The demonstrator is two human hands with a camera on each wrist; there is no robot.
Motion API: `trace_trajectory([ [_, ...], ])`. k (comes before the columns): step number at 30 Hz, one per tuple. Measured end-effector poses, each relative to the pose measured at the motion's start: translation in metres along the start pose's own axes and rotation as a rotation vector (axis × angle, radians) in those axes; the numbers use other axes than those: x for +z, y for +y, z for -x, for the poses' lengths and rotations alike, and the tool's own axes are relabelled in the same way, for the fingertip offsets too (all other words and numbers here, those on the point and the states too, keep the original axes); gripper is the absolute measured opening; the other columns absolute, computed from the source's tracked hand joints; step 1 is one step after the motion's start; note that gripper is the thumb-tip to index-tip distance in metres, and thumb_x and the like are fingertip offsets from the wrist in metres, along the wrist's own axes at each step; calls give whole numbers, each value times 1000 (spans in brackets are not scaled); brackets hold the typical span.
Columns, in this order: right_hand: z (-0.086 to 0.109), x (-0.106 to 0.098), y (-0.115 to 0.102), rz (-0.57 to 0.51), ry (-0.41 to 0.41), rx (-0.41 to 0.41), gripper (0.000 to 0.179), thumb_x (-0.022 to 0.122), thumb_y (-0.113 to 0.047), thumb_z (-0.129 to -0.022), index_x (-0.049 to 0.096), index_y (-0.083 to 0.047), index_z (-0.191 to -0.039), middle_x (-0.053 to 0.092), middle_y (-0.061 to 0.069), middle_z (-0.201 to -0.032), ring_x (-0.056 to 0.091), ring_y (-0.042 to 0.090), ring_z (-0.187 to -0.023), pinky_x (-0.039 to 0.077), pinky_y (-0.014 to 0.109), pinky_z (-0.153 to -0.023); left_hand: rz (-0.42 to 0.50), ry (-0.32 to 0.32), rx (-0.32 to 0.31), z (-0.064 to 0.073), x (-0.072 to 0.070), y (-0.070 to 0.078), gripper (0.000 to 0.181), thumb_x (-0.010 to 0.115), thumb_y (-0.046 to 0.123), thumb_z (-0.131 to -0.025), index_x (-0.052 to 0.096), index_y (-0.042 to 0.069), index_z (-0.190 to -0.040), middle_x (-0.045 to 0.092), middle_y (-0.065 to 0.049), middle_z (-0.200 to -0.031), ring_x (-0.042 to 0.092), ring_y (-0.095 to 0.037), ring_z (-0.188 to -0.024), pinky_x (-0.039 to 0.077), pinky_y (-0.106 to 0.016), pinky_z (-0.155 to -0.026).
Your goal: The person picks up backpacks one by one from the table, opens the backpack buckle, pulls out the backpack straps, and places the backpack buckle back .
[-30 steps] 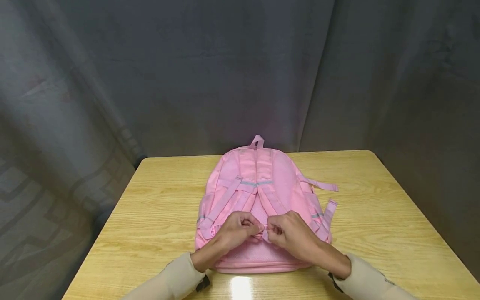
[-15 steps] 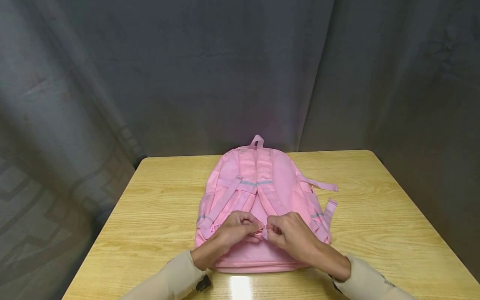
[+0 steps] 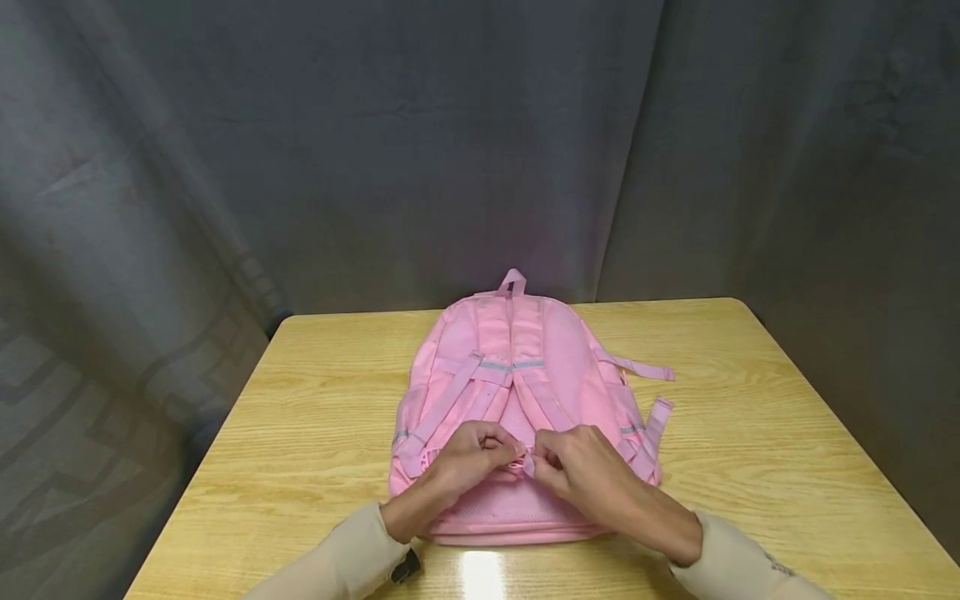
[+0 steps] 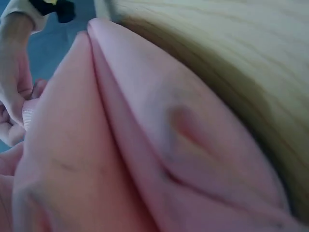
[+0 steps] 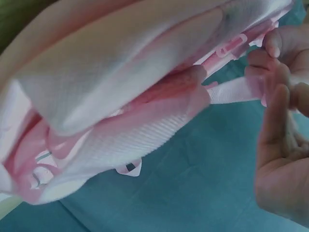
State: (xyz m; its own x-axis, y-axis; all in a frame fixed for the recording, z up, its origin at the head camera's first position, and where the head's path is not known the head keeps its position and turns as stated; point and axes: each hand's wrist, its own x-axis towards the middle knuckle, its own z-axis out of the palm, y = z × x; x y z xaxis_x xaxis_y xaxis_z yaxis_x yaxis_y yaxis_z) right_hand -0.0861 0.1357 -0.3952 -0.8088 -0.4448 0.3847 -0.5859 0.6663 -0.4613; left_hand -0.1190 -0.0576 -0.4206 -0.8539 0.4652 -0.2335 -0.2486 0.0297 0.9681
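Note:
A pink backpack lies on the table with its shoulder straps facing up and its top handle at the far end. Over its lower back, my left hand pinches a small pink plastic buckle, partly hidden by the fingers. Close beside it, my right hand has its fingers curled on the end of a light pink webbing strap. Seen from the right wrist, a webbing strap runs from the bag up to both hands; whether it passes through the buckle I cannot tell.
Two loose strap ends, an upper one and a lower one, stick out past the bag's right side. The wooden table extends to both sides. Grey curtains hang behind and around it.
Both hands stay almost in place at the buckle, with only slight finger movement. The strap end by the right fingers shifts a little, and the backpack lies as before.

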Motion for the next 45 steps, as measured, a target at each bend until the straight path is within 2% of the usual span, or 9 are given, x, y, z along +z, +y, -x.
trace_trajectory([
  [4,-3,-3,-1,-19,-73,123,17,73,-5,-79,65,-17,-69,58,-15,-57,42,-7,-51,41,14,-47,-101,36,59,1,2,-1,11,69,1,-89,66,-9,-91,71,-10,-79,69,-15,-71,62,-32,-71],
  [8,-5,-4,-2,-48,-94,201,12,78,-6,-79,69,-14,-77,70,-7,-68,56,-5,-58,48,14,-54,-217,65,110,3,3,0,10,73,7,-88,68,-2,-87,72,-10,-78,69,-17,-70,61,-27,-65],
  [12,-8,-5,-1,-59,-105,234,13,78,-5,-79,70,-14,-75,69,-9,-65,55,-5,-57,48,16,-54,-326,81,164,5,4,0,10,75,10,-87,69,2,-85,72,-8,-78,68,-18,-68,56,-21,-58],
  [15,-9,-6,0,-59,-118,228,16,77,-4,-79,70,-16,-71,67,-12,-61,52,-6,-56,46,16,-54,-388,96,189,6,5,0,9,76,11,-86,69,5,-84,72,-6,-77,66,-16,-66,52,-18,-55],
  [20,-11,-5,1,-51,-144,197,27,73,-1,-78,63,-19,-61,58,-16,-55,44,-5,-53,41,16,-49,-417,91,217,7,6,-1,8,75,8,-86,69,5,-83,72,-6,-75,65,-15,-65,52,-19,-53],
  [29,-7,-2,1,-84,-181,164,32,68,2,-79,53,-19,-60,48,-18,-51,40,-5,-48,36,16,-43,-412,80,218,7,5,-3,7,75,7,-86,69,4,-84,72,-7,-75,65,-15,-64,53,-19,-53],
  [36,-5,-1,0,-113,-136,128,31,66,3,-78,53,-20,-61,46,-19,-51,38,-6,-47,35,16,-43,-348,98,170,7,3,-1,9,75,9,-86,70,2,-85,71,-5,-78,66,-15,-68,53,-19,-57],
  [39,-4,1,1,-101,-97,106,31,66,2,-76,53,-22,-62,45,-19,-51,37,-6,-48,35,16,-44,-293,102,150,6,3,0,9,73,8,-87,69,0,-86,71,-7,-78,68,-15,-69,57,-22,-61],
  [45,-4,5,2,-61,-33,53,31,67,1,-76,53,-23,-63,43,-21,-52,36,-7,-50,36,15,-46,-98,59,86,1,0,-2,11,68,1,-88,66,-9,-91,73,-13,-81,70,-16,-72,62,-31,-71],
])
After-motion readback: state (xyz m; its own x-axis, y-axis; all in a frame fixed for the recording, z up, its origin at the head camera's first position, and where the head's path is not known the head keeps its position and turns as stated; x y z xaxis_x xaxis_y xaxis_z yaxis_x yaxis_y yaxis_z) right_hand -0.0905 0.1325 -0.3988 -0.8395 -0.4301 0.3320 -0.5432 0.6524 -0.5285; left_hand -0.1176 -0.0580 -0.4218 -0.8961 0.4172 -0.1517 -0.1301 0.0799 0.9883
